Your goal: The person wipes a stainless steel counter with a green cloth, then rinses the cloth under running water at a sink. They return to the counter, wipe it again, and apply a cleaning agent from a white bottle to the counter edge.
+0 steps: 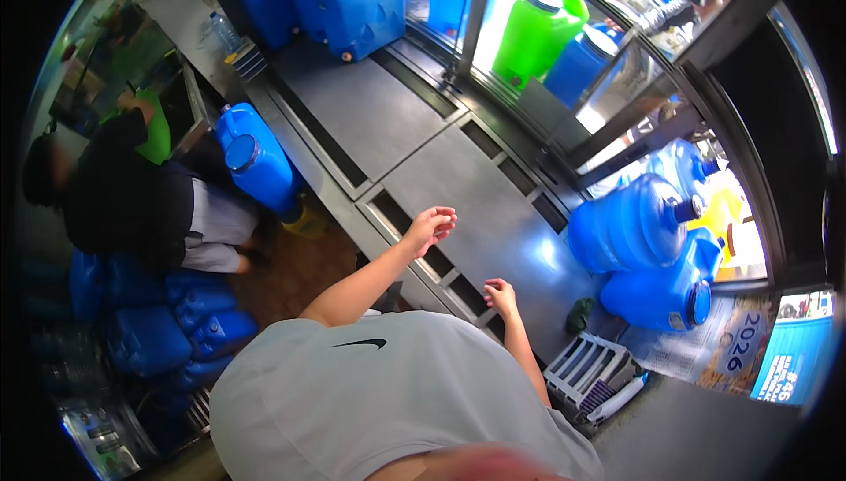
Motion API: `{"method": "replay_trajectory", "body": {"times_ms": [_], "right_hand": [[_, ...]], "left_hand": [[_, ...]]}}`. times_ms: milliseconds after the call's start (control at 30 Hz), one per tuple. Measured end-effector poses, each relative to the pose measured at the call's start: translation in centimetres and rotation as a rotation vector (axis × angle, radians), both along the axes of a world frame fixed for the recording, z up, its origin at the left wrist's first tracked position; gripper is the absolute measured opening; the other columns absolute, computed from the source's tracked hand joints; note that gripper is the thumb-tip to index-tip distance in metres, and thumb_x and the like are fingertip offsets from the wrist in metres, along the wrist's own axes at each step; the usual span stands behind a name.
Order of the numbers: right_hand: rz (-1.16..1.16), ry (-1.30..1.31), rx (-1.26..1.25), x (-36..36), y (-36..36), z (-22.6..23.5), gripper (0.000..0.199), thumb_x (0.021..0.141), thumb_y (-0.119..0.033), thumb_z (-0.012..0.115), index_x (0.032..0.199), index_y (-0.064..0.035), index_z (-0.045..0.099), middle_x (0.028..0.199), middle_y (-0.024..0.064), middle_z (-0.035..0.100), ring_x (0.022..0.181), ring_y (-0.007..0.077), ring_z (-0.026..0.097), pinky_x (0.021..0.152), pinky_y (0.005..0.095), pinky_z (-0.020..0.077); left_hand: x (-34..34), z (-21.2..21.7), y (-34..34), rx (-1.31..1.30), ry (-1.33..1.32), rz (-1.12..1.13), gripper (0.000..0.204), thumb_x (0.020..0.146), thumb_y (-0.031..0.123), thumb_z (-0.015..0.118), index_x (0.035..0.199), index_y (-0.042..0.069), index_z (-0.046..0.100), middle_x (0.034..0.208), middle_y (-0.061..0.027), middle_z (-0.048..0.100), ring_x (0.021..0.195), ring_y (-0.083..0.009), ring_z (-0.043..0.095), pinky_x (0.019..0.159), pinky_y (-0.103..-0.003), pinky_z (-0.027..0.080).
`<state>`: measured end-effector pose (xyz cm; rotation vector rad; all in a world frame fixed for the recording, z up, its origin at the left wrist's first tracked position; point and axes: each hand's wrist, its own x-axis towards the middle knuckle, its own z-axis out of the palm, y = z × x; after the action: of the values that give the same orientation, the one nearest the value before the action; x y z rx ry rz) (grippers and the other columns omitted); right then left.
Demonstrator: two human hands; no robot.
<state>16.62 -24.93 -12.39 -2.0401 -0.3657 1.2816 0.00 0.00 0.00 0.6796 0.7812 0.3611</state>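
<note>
I see a grey metal counter running diagonally, dark slots along its edges | reddish-brown floor beyond its left side | dark-framed window upper right, bright daylight outside | white glare on the countertop (harsh on my feed) | far left dim

Head-worn fisheye, close above shirt, facing down toward counter.
</note>
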Motion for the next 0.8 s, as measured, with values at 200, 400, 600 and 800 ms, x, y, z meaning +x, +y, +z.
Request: {"method": "replay_trajectory", "body": {"times_ms": [200,400,600,800], "right_hand": [[0.249,-0.139,0.099,-7.0,11.9,1.9,0.026,0.083,-0.016,0.067,0.107,-0.0072,0.066,0.085,0.0063,0.068,0.069,0.0119,0.064,0.055,0.0277,0.0518],[0.836,-0.233,-0.051,-14.1,19.7,1.4,0.036,0.076,-0.026,0.07,0.106,-0.0079,0.067,0.096,0.0149,0.069,0.092,0.0294,0.067,0.082,0.0381,0.0522],[0.475,-0.182,0.066,-14.5,22.0,1.3,0.033,0.08,-0.017,0.068,0.111,-0.0071,0.065,0.095,0.014,0.07,0.085,0.0244,0.067,0.079,0.0366,0.0524],[0.155,-0.039,-0.118,-10.1,10.4,0.0,0.032,0.082,-0.016,0.07,0.111,-0.0061,0.063,0.09,0.0086,0.07,0.07,0.0145,0.066,0.061,0.0302,0.0532]], "left_hand": [[-5.6,-1.9,10.2,-0.048,0.048,0.219,0.018,0.088,0.01,0.059,0.106,0.012,0.061,0.098,0.0018,0.065,0.083,-0.0069,0.06,0.072,-0.022,0.047],[-11.4,-2.7,23.4,0.032,0.011,0.223,0.016,0.088,0.008,0.057,0.103,0.011,0.062,0.091,0.0024,0.065,0.079,-0.0058,0.06,0.066,-0.02,0.048],[-14.5,-3.6,27.3,-0.01,0.123,0.246,0.018,0.089,0.009,0.056,0.106,0.009,0.061,0.093,0.0002,0.066,0.077,-0.0081,0.061,0.067,-0.022,0.047],[-11.0,-5.6,19.4,-0.044,0.083,0.07,0.022,0.089,0.011,0.059,0.111,0.007,0.059,0.094,-0.003,0.066,0.079,-0.0097,0.061,0.067,-0.022,0.049]]}}
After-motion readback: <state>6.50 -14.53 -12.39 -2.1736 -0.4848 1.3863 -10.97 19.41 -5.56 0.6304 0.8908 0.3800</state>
